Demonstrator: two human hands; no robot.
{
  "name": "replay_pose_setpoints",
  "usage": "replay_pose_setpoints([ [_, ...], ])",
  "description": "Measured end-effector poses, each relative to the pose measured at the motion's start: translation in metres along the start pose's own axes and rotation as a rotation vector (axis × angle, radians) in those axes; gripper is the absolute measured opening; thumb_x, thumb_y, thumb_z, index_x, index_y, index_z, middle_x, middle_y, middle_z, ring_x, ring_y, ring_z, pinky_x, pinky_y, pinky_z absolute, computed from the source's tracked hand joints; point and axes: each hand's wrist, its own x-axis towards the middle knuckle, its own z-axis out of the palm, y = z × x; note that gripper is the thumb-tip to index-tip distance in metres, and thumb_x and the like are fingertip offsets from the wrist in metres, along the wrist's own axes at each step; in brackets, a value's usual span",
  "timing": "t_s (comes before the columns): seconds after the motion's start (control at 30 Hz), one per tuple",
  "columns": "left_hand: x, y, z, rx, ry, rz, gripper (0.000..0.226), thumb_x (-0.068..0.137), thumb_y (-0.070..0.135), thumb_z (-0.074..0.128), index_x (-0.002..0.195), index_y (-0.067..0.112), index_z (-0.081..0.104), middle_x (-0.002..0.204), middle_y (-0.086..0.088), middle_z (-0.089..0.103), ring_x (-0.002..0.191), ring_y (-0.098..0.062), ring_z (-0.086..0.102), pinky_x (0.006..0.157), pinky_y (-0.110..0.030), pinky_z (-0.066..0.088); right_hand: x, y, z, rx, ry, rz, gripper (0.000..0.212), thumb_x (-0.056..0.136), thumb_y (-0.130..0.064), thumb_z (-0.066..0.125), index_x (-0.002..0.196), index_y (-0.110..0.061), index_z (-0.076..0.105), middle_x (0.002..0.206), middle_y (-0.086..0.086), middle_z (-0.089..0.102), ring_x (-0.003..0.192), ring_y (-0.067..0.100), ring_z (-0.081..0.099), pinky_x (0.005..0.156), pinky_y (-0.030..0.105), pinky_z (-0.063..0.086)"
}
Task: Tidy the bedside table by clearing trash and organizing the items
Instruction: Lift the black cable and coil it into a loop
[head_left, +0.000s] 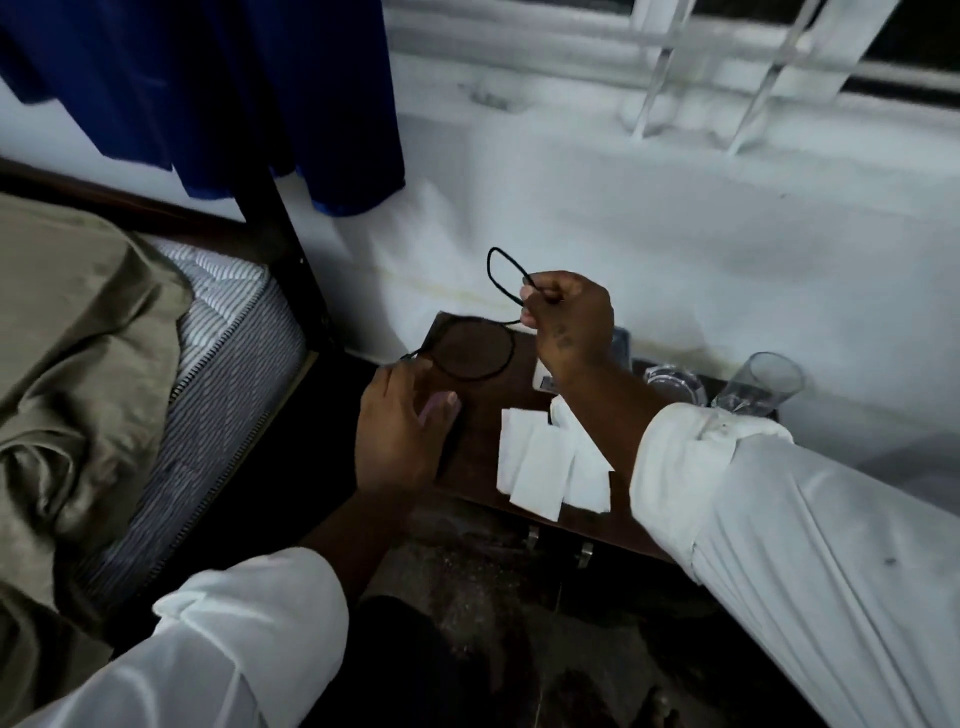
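Note:
A thin black cable (511, 347) loops above the dark wooden bedside table (470, 470). My right hand (569, 322) is raised over the table's back edge, fingers pinched on a small loop of the cable. My left hand (402, 431) hovers over the table's left side and pinches the cable's other end between thumb and fingers. Three flat white paper napkins (545, 462) lie overlapped on the table's middle front. A small light-coloured device (545, 379) sits behind them, mostly hidden by my right wrist.
Two clear drinking glasses (675, 387) (763, 384) stand at the table's back right against the white wall. A bed with an olive sheet (78, 364) and striped mattress (234, 332) borders the left. A blue curtain (234, 93) hangs above. Metal drawer handles (558, 543) show below.

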Motion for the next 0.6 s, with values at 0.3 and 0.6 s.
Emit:
replay_pose_setpoints([
  [0.3,0.066,0.142,-0.081,-0.219,0.088,0.281,0.046,0.100,0.018,0.056,0.145,0.023,0.049,0.125,0.003,0.054,0.088,0.004,0.058,0.082,-0.021,0.048,-0.035,-0.147,-0.051,0.182,-0.077,-0.197,0.009,0.086,0.009,0.065,0.091,0.004,0.071,0.077,0.018,0.065,0.065,0.028,0.058,0.072,0.046,0.051],
  [0.6,0.086,0.254,-0.163,-0.268,0.139,0.329,0.037,0.099,0.025,0.060,0.134,0.028,0.054,0.120,0.006,0.055,0.082,0.002,0.056,0.069,-0.015,0.045,-0.071,-0.290,-0.095,0.156,-0.061,-0.404,0.007,0.086,0.005,0.069,0.092,0.005,0.072,0.075,0.016,0.067,0.063,0.027,0.061,0.073,0.042,0.057],
])
